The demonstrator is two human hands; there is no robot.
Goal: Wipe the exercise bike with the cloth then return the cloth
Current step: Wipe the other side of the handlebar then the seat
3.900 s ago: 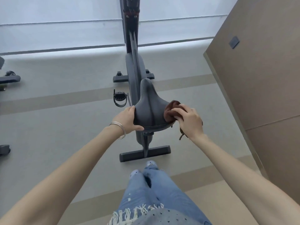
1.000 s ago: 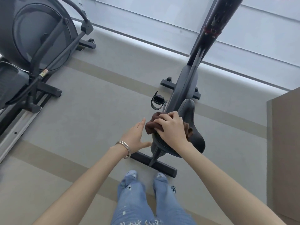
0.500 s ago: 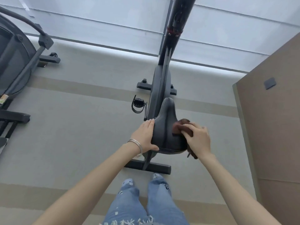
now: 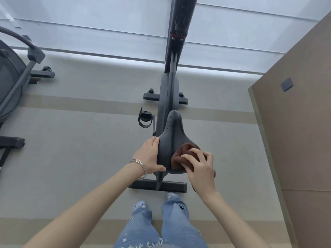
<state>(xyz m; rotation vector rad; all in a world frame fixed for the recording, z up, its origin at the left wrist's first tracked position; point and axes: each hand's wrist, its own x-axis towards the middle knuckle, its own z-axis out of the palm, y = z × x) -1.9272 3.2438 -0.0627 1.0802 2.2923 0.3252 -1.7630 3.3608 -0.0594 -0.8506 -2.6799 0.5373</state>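
The brown cloth (image 4: pixel 180 156) is pressed onto the rear right of the saddle (image 4: pixel 170 138) by the right hand (image 4: pixel 199 169), fingers curled over it; half a second ago it was nearer the right edge. The left hand (image 4: pixel 149 156) stays wrapped around the saddle's left edge, thumb at the rear. The exercise bike (image 4: pixel 169 90) is now seen more squarely.

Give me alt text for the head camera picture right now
A person's right hand presses a brown cloth onto the rear of an exercise bike's black saddle, while the left hand grips the saddle's left edge. Jeans-clad legs stand behind the bike.
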